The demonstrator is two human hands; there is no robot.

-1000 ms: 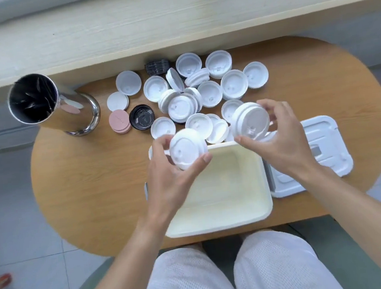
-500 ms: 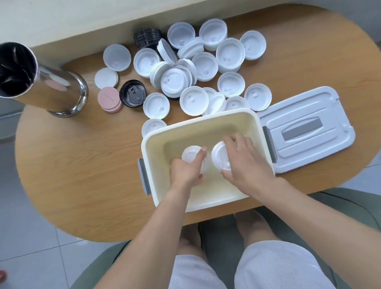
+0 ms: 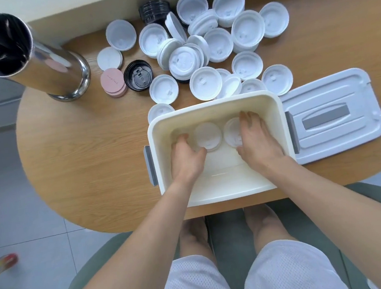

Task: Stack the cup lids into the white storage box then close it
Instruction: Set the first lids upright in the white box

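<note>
You had both hands down inside the white storage box point(image 3: 221, 188), a smooth, glossy plastic tub with rounded corners and a grey latch on each short side. It sat at the near edge of the oval wooden table point(image 3: 88, 158), whose top showed a fine light grain.

Two stacks of white cup lids stood side by side on the box floor against its far wall, both round, thin and matte. Your left hand point(image 3: 187, 157) curved round the left stack point(image 3: 207, 135): the fingers wrapped its left edge and the thumb touched its near rim, so the stack lay in the crook between them. Your right hand point(image 3: 258, 142) lay over the right stack point(image 3: 232, 132), fingers close together along its right side and far edge, the thumb at its near rim. Whether those fingers pinched that stack or merely rested on it, I could not tell.

The box cover point(image 3: 333, 116), a flat ribbed rectangle with a grey recessed handle, lay on the table just beside the box, on your right. Beyond the box lay the loose white lids point(image 3: 219, 44), many upturned and overlapping, with a black lid point(image 3: 138, 76) and a small pile of pink discs point(image 3: 112, 82) to their left. A polished steel cylinder point(image 3: 37, 66) stood at the table's far left.
</note>
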